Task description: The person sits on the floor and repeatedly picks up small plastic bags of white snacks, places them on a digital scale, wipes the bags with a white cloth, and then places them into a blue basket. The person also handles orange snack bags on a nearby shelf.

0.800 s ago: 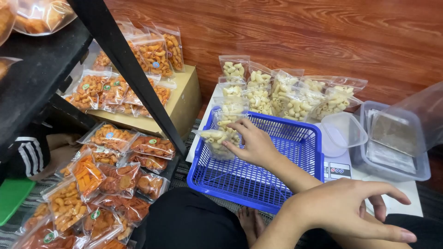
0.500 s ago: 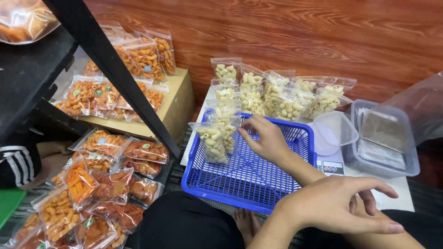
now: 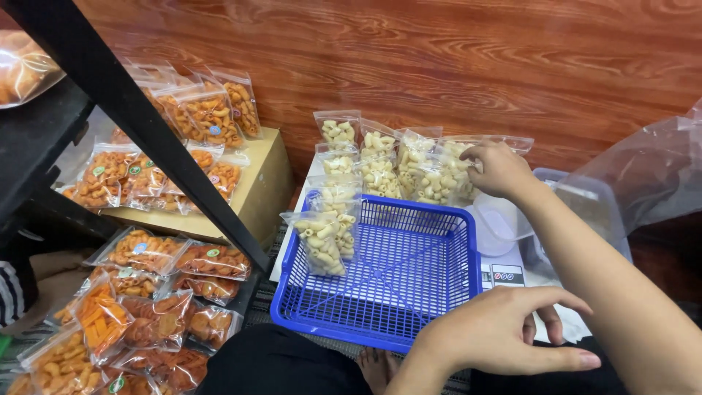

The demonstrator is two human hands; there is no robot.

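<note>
Pale snack bags (image 3: 409,164): a row standing against the wooden wall (image 3: 453,58), behind the blue basket (image 3: 409,278).
Right hand (image 3: 497,168): a moment ago inside the basket setting a bag down; now lifted to the row's right end, grip closing on a bag's top edge.
Basket: two pale bags (image 3: 325,234) now lean at its left wall, the rest bare.
Left hand (image 3: 497,340): loosely curled, empty, near the basket's front corner.
Orange snack bags (image 3: 146,292): heaped at left.

A glossy varnished wood wall (image 3: 439,66) backs clear shiny plastic snack bags (image 3: 380,164) and a blue plastic mesh basket (image 3: 395,278).
</note>
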